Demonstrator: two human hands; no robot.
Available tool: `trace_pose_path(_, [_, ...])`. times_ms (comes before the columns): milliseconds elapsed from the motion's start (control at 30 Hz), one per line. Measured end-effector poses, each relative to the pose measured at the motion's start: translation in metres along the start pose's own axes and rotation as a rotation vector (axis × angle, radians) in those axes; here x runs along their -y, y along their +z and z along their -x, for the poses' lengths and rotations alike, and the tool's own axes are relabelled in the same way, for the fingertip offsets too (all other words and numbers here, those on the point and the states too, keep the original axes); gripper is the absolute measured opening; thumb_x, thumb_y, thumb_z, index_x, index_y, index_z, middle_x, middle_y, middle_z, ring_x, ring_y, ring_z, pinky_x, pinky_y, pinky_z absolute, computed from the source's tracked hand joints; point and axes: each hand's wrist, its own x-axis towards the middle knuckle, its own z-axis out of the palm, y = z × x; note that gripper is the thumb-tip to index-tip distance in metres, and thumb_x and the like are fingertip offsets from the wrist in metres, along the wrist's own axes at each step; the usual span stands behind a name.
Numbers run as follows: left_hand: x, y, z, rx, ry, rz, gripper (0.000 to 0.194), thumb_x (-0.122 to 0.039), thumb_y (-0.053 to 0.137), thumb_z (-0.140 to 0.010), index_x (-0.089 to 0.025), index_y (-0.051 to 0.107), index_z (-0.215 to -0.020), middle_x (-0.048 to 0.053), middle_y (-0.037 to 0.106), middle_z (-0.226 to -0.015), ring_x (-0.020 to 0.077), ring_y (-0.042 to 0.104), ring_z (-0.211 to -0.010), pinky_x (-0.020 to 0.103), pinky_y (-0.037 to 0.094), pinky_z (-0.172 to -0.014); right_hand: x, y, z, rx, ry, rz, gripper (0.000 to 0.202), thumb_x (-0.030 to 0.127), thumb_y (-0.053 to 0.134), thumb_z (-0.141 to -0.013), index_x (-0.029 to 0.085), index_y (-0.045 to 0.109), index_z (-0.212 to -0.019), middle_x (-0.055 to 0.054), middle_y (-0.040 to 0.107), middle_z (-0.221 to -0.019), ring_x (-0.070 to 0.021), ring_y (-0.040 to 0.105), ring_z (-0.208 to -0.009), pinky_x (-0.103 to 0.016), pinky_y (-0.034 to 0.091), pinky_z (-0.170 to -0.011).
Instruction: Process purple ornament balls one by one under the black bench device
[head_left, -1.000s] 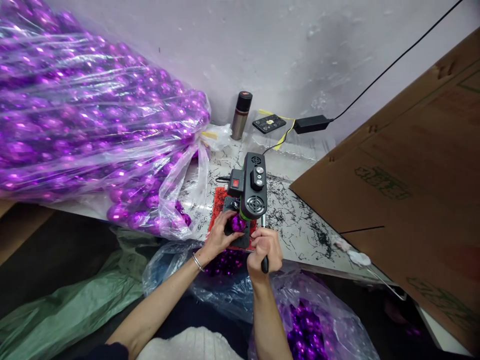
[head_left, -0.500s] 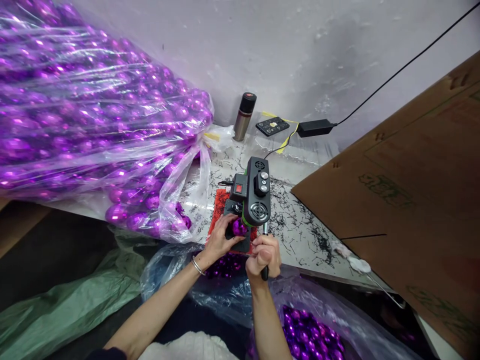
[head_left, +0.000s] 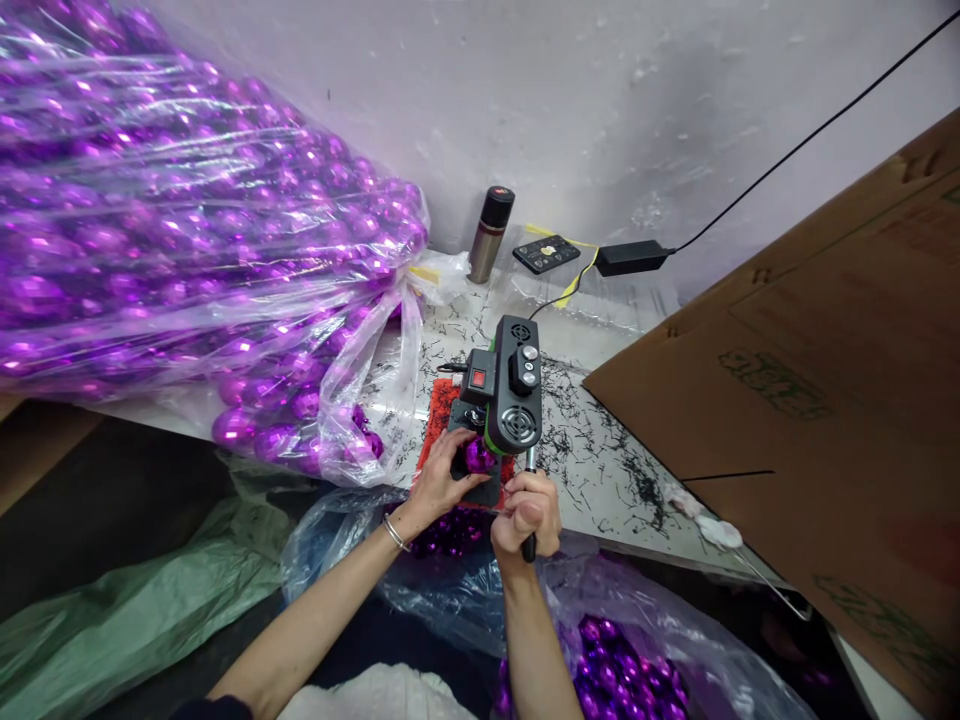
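Note:
My left hand [head_left: 442, 472] holds a shiny purple bauble [head_left: 478, 456] between thumb and fingers, under the head of a small black bench drill press [head_left: 517, 385]. The machine has a red switch, round vents and a green edge. Its dark base [head_left: 487, 492] rests on a red mat [head_left: 440, 405]. My right hand [head_left: 531, 512] is wrapped round the black-gripped lever [head_left: 531, 462] at the machine's right side. The spot where the machine meets the bauble is hidden.
A big clear bag of purple baubles [head_left: 187, 230] fills the left. Black shavings litter the table [head_left: 577, 440]. A flask [head_left: 491, 235], a phone [head_left: 546, 254] and a power adapter [head_left: 634, 257] lie behind. A cardboard box [head_left: 810, 400] stands right; more baubles [head_left: 626, 670] sit in bags below.
Both hands, the bauble and the lever keep almost the same positions. The view shifts very slightly, and the baubles in the lower right bag show a little differently.

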Motion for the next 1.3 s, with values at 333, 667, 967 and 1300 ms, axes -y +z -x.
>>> trace_pose_path(333, [-0.002, -0.002, -0.002, 0.01, 0.003, -0.004, 0.057, -0.045, 0.088, -0.09, -0.025, 0.066, -0.139, 0.013, 0.075, -0.14, 0.0337, 0.07, -0.137, 0.057, 0.051, -0.124, -0.009, 0.001, 0.004, 0.041, -0.09, 0.023, 0.043, 0.03, 0.038, -0.115, 0.024, 0.052, -0.075, 0.004, 0.06, -0.07, -0.0122, 0.057, -0.058, -0.033, 0.05, -0.066])
trace_pose_path(667, [-0.003, 0.001, -0.001, -0.051, -0.001, 0.05, 0.058, -0.048, 0.089, -0.089, -0.025, 0.067, -0.137, 0.013, 0.074, -0.139, 0.0326, 0.071, -0.134, 0.053, 0.056, -0.118, 0.028, -0.01, -0.044, 0.066, 0.176, -0.002, 0.042, 0.018, 0.048, -0.109, 0.024, 0.052, -0.068, 0.004, 0.054, -0.062, -0.0135, 0.061, -0.061, -0.03, 0.043, -0.058])
trace_pose_path(967, [0.011, -0.035, 0.112, 0.179, 0.3, -0.12, 0.075, -0.071, 0.082, -0.086, -0.024, 0.067, -0.143, 0.017, 0.08, -0.129, 0.0322, 0.082, -0.115, 0.044, 0.071, -0.096, 0.031, -0.012, -0.045, 0.093, 0.127, -0.003, 0.041, 0.016, 0.047, -0.109, 0.024, 0.053, -0.07, 0.005, 0.052, -0.061, -0.0138, 0.062, -0.063, -0.031, 0.045, -0.06])
trace_pose_path(1300, [-0.047, -0.111, -0.026, -0.073, 0.089, -0.408, 0.038, -0.024, 0.042, -0.114, -0.02, 0.074, -0.134, 0.012, 0.082, -0.125, 0.025, 0.08, -0.113, 0.042, 0.066, -0.105, 0.028, -0.01, -0.041, 0.063, 0.116, -0.006, 0.043, 0.018, 0.048, -0.11, 0.023, 0.054, -0.068, 0.004, 0.055, -0.063, -0.0128, 0.062, -0.061, -0.029, 0.043, -0.058])
